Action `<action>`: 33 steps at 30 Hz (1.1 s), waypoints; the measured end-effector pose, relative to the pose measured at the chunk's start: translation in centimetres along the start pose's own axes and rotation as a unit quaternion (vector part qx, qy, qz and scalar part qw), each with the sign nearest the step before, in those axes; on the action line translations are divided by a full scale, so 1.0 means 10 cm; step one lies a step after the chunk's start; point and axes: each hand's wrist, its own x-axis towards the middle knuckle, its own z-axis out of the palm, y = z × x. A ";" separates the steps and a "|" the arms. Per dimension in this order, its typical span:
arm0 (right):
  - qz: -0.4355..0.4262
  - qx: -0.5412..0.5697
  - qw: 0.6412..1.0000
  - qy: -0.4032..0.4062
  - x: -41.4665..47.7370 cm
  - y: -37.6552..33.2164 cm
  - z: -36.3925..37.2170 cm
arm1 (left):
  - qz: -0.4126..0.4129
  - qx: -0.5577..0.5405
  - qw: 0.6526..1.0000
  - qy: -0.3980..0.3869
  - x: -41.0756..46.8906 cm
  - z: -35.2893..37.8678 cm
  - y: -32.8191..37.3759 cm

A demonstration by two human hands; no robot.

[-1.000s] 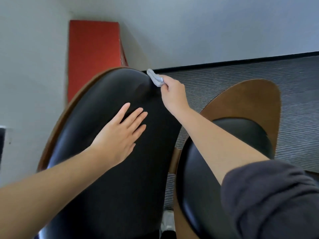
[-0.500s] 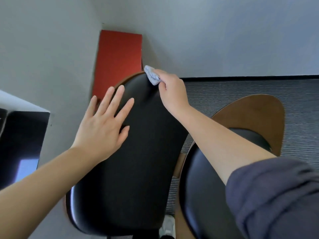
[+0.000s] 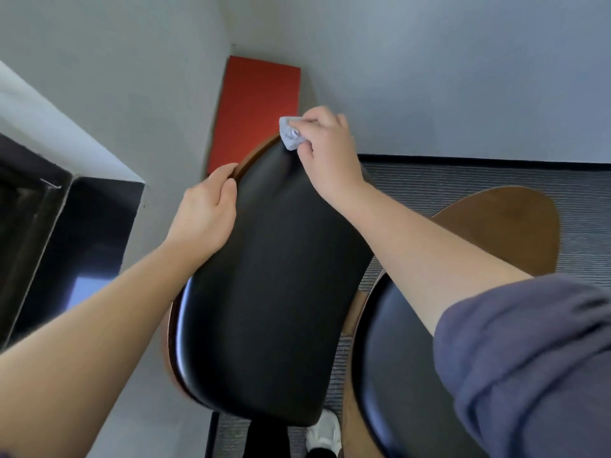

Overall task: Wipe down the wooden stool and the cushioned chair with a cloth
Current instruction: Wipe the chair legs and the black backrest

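A black cushioned chair back [image 3: 264,292] with a brown wooden rim fills the middle of the view. My right hand [image 3: 327,157] pinches a small light blue cloth [image 3: 290,133] against the top edge of the chair back. My left hand [image 3: 206,209] grips the left edge of the back, fingers curled over the wooden rim. The chair's black seat cushion [image 3: 396,375] and its wooden shell [image 3: 515,233] lie at the right, partly hidden by my right arm and grey sleeve.
A red panel [image 3: 258,104] leans in the wall corner behind the chair. A dark window recess [image 3: 66,242] sits at the left. Grey striped carpet [image 3: 479,180] covers the floor, and a white shoe [image 3: 325,431] shows below the chair.
My left hand left the cushion's face and took hold of the chair back's left rim. My right hand with the cloth stayed at the top edge. The view swung right.
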 end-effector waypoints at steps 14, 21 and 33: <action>-0.011 -0.012 1.000 0.026 -0.60 -0.62 0.12 | -0.106 -0.366 0.914 -0.138 0.11 -0.19 -0.27; -0.031 0.074 0.997 -0.017 -0.98 -0.96 0.08 | -0.164 -0.462 0.861 -0.134 0.01 -0.25 -0.34; -0.017 0.171 0.980 -0.095 -2.08 -1.40 0.17 | -0.202 -0.407 0.871 -0.186 -0.48 -0.37 -0.41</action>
